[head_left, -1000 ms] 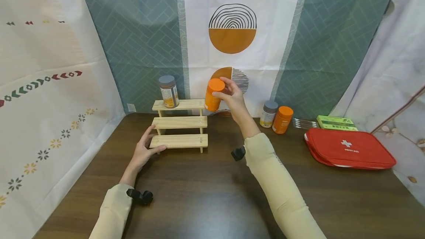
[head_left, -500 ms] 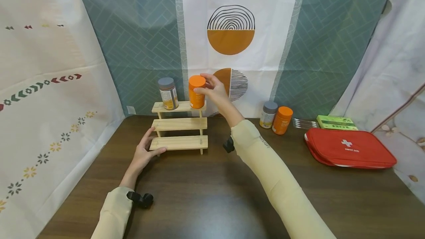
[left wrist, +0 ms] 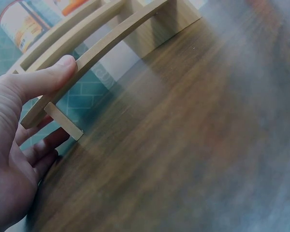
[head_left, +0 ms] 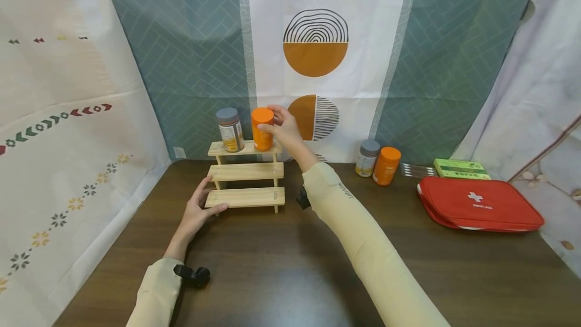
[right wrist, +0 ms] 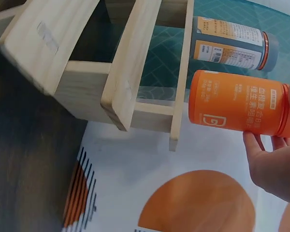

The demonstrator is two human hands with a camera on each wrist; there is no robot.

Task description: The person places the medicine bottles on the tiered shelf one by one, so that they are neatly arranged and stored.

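A three-tier wooden stand (head_left: 247, 171) stands on the table. My left hand (head_left: 196, 211) grips the left end of its lowest tier, and in the left wrist view the thumb (left wrist: 58, 77) presses the front plank while the fingers curl behind. With my right hand (head_left: 286, 132) I hold an orange jar (head_left: 262, 134) by its upper part, upright over the right half of the top tier. In the right wrist view the base of that jar (right wrist: 237, 102) is right at the top plank. A grey-lidded jar (head_left: 231, 131) stands on the same tier, to its left.
Another grey-lidded jar (head_left: 367, 158) and a second orange jar (head_left: 386, 166) stand at the back, right of the stand. Further right lie a clear packet of swabs (head_left: 418, 170), a green box (head_left: 461, 168) and a red first aid pouch (head_left: 481, 203). Patterned cloths hang behind.
My right hand has carried the orange jar leftward from beside the stand to over the top tier, then slightly lower. The left hand has kept its place on the stand.
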